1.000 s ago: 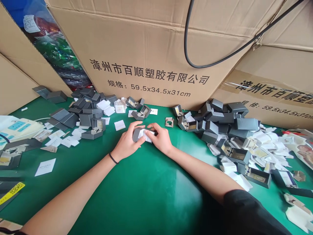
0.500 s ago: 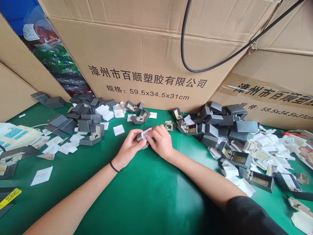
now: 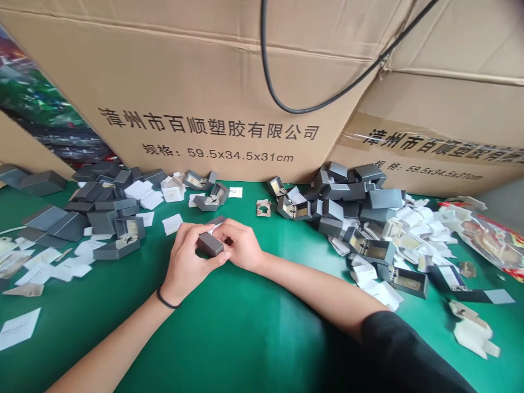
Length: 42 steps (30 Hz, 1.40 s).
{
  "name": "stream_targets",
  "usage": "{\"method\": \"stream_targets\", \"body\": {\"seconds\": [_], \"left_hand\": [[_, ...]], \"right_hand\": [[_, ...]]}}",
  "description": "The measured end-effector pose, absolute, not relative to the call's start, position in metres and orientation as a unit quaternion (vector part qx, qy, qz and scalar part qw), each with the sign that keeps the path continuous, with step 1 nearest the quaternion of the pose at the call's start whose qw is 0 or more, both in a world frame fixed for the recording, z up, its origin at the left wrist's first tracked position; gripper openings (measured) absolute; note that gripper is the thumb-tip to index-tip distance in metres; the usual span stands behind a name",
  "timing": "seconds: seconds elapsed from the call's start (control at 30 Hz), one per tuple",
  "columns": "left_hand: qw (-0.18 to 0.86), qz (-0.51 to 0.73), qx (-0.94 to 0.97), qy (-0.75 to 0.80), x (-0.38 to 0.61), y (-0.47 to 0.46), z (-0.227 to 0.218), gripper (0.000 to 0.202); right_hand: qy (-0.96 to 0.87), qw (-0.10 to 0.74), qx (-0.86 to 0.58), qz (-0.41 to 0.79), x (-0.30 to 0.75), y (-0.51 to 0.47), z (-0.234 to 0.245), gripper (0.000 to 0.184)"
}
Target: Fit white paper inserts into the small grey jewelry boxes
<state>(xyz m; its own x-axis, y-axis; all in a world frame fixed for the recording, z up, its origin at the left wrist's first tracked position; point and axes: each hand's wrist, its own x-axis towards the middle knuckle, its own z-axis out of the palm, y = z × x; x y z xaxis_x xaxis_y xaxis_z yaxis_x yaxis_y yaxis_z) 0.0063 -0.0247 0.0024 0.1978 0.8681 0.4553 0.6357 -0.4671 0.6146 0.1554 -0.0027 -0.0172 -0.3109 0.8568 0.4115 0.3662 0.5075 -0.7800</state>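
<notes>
Over the middle of the green table, my left hand is wrapped round a small dark grey hinged box, its thumb along the near end. My right hand meets it from the other side, fingers curled at the box's opening. A bit of something white shows between the two hands; my fingers hide most of it and the box's inside. Just beyond, an open grey box and a torn card insert lie on the table, along with a white paper slip.
Grey boxes and paper slips are heaped at left. At right are more grey boxes, crumpled white papers and a plastic packet. Large cartons wall the back; a black cable hangs before them.
The view has swung right, so things sit further left. My left hand now covers more of the box from above, with the box's dark outer side turned toward me.
</notes>
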Motion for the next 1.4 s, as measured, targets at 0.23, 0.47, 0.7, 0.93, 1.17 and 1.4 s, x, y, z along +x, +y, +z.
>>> {"method": "stream_targets", "body": {"seconds": [0.23, 0.47, 0.7, 0.93, 1.17, 1.4], "left_hand": [[0.051, 0.383, 0.778, 0.496, 0.009, -0.025, 0.003, 0.041], [-0.02, 0.396, 0.77, 0.501, 0.006, -0.022, 0.005, 0.049], [-0.111, 0.432, 0.788, 0.424, 0.028, -0.02, 0.03, 0.06], [-0.025, 0.406, 0.856, 0.319, 0.136, -0.006, 0.072, 0.053], [-0.01, 0.402, 0.883, 0.243, 0.276, 0.009, 0.1, 0.049], [-0.005, 0.314, 0.922, 0.228, 0.394, 0.007, 0.099, 0.048]], "right_hand": [[-0.814, 0.331, -0.434, 0.198, 0.164, 0.0, -0.012, 0.008], [-0.785, 0.379, -0.431, 0.234, 0.16, 0.002, -0.009, 0.009], [-0.562, 0.469, -0.391, 0.558, 0.177, 0.009, 0.027, 0.014], [-0.468, 0.634, -0.4, 0.468, 0.269, -0.015, 0.068, 0.024], [-0.56, 0.619, -0.53, 0.148, 0.406, -0.027, 0.096, 0.028], [-0.497, 0.522, -0.693, -0.024, 0.495, -0.029, 0.091, 0.02]]}}
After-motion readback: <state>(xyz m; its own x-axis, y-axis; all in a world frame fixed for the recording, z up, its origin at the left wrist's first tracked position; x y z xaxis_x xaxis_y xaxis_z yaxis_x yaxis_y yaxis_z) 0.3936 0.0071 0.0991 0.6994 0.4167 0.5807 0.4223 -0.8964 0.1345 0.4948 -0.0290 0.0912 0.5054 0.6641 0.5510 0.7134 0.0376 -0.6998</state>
